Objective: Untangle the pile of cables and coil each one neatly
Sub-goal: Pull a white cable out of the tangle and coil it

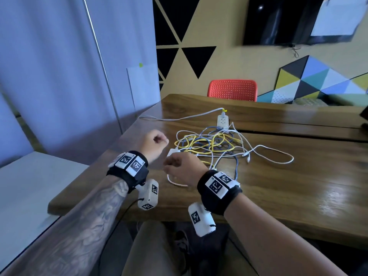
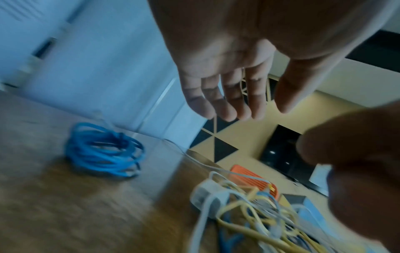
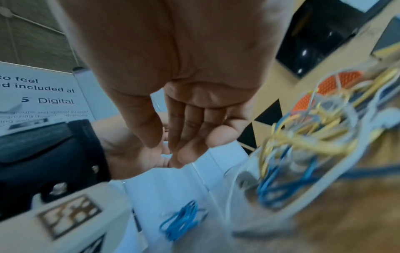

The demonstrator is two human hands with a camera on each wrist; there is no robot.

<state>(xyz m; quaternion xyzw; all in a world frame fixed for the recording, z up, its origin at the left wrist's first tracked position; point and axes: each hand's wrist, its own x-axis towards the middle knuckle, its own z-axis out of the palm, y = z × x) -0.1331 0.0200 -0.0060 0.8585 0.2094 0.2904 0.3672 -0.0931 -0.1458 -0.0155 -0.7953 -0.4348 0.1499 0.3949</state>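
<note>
A tangle of yellow, blue and white cables (image 1: 215,144) lies on the wooden table (image 1: 298,186), with a white adapter block (image 1: 173,151) at its near left edge. My left hand (image 1: 159,139) hovers left of the pile, fingers loosely curled and holding nothing; the left wrist view shows its fingers (image 2: 229,106) hanging relaxed. A coiled blue cable (image 2: 103,150) lies on the table below it, hidden in the head view. My right hand (image 1: 173,163) hovers over the pile's near edge by the adapter, its fingers (image 3: 188,137) loosely bent around nothing. The blue coil (image 3: 181,220) and tangle (image 3: 314,145) show blurred there.
A white power strip (image 1: 223,121) with a plugged-in white lead sits behind the pile. One white cable loops out to the right (image 1: 278,156). An orange chair (image 1: 232,90) stands at the far side. A white surface (image 1: 29,186) adjoins the table on the left.
</note>
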